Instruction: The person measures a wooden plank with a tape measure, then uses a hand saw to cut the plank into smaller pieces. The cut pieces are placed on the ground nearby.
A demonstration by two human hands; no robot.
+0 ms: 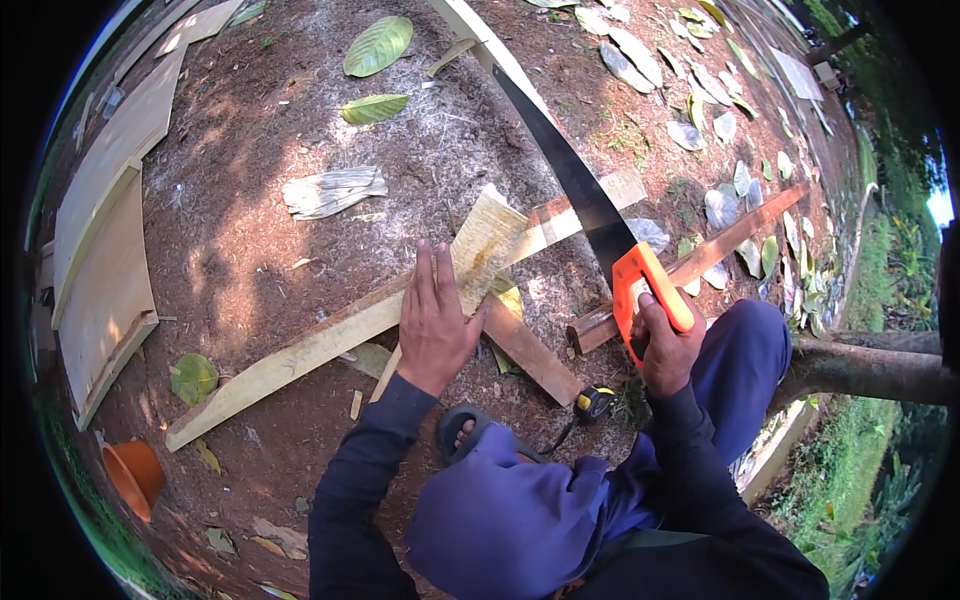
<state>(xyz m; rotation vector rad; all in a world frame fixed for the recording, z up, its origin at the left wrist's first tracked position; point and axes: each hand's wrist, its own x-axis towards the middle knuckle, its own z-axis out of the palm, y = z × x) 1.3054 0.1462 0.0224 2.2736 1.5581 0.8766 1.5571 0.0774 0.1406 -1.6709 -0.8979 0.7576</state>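
Observation:
My left hand (pixel 437 325) lies flat, fingers stretched out, on the crossing of two pieces of wood. Under it run a long pale plank (pixel 290 368), slanting up to the right, and a shorter pale board (pixel 487 238) lying across it. In my right hand (pixel 667 345) is the orange handle of a handsaw (pixel 562 165), its dark blade pointing up and away to the far side. The blade passes over the right end of the long plank, and I cannot tell whether it touches. A brown wood piece (pixel 540 362) sticks out toward me below the crossing.
A yellow and black tape measure (pixel 595 403) lies by my sandalled foot (pixel 462 432). To the right is a reddish-brown beam (pixel 745 235). Plywood panels (pixel 110 230) and an orange pot (pixel 133 478) stand left. Dry leaves (pixel 378 46) litter the soil; a trunk (pixel 860 370) is at right.

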